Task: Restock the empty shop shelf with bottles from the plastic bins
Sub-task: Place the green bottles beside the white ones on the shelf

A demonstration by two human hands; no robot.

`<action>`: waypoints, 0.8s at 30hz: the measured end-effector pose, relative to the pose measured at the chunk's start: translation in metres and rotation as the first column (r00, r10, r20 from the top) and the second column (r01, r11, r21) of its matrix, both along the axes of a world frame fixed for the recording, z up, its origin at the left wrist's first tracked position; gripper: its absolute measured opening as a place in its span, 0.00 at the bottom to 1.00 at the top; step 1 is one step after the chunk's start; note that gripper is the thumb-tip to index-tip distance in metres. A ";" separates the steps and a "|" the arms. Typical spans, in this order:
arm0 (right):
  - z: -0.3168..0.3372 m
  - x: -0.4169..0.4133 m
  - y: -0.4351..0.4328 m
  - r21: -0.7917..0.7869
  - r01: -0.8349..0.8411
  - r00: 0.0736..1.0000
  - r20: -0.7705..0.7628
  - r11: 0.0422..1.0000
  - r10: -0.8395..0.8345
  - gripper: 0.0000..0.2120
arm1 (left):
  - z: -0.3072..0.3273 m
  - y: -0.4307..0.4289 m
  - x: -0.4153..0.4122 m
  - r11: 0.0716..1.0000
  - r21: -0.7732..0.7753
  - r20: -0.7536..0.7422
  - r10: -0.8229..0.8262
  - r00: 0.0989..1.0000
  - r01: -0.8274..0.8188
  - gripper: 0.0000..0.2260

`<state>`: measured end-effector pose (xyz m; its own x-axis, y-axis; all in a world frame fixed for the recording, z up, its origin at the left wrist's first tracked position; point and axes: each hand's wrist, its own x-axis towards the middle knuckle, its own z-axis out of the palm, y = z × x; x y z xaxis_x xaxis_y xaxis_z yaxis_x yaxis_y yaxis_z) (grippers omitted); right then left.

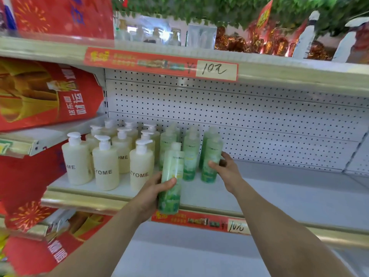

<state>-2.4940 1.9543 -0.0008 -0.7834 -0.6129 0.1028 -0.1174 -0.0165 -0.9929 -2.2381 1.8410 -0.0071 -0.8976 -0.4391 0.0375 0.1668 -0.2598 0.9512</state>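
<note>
While the left hand [151, 193] holds one green bottle [172, 168] upright in front of the shelf's front edge, its thumb across the label and its fingers [159, 175] curled round the far side, the right hand [226, 169] grips a second green bottle [212, 154] that stands on the shelf [289, 198], thumb in front and the other fingers wrapped behind it. That second bottle is the rightmost of a small group of green bottles [190, 154] set in short rows running back toward the white pegboard [249, 116]. Just left of the group stand cream pump bottles [105, 166] with white pump heads, also in rows, the front ones near the shelf's edge. To the right of the hands the shelf board is bare. A red price strip [199, 220] with a handwritten tag runs along the front edge, just below the held bottle, and a like strip [159, 62] marks the shelf above. Red printed bags [40, 92] fill the neighbouring bay on the left. Blurred clear bottles [139, 34] and green leaves [199, 9] show on top.
</note>
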 end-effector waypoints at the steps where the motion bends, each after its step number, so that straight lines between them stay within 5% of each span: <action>1: 0.001 0.000 0.000 0.019 0.007 1.000 -0.015 1.000 -0.006 0.31 | 0.002 0.001 -0.001 1.000 -0.002 0.000 -0.009 1.000 0.009 0.26; 5: 0.012 0.009 0.001 0.082 0.046 0.999 0.024 0.996 -0.048 0.31 | 0.010 0.004 -0.004 1.000 0.004 0.014 -0.007 1.000 0.007 0.26; 8: 0.033 0.032 0.001 -0.025 0.381 0.924 -0.038 0.924 -0.382 0.26 | 0.018 0.005 -0.003 1.000 0.020 -0.003 0.009 1.000 -0.009 0.24; 10: 0.051 0.056 0.003 -0.153 0.448 0.884 -0.070 0.881 -0.462 0.20 | 0.022 0.008 -0.004 1.000 0.024 -0.013 0.015 1.000 -0.014 0.23; 13: 0.073 0.091 0.004 -0.011 0.034 0.989 -0.145 0.999 -0.036 0.24 | 0.029 0.015 -0.008 0.999 0.019 -0.028 0.027 0.999 -0.027 0.19; 15: 0.081 0.108 0.003 0.084 -0.200 0.972 -0.108 0.976 0.209 0.25 | 0.035 0.020 -0.009 1.000 -0.010 -0.034 0.021 0.999 -0.021 0.18; 20: 0.088 0.118 -0.005 0.037 -0.264 0.963 -0.046 0.964 0.266 0.19 | 0.042 0.020 -0.001 0.991 -0.112 -0.029 0.065 0.998 -0.067 0.18; 22: 0.088 0.118 -0.013 -0.001 -0.238 0.971 -0.024 0.971 0.238 0.20 | 0.046 0.015 0.003 0.952 -0.202 -0.049 0.226 0.973 -0.231 0.17; 24: 0.087 0.120 -0.023 -0.001 -0.194 0.981 -0.027 0.981 0.194 0.22 | 0.050 0.002 0.008 0.812 -0.313 -0.157 0.467 0.870 -0.493 0.16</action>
<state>-2.3741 1.9317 0.0861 -0.6464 -0.7527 0.1252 -0.1384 -0.0456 -0.9893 -2.2306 1.8435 0.0433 -0.5652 -0.7632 0.3134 0.2555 0.1993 0.9461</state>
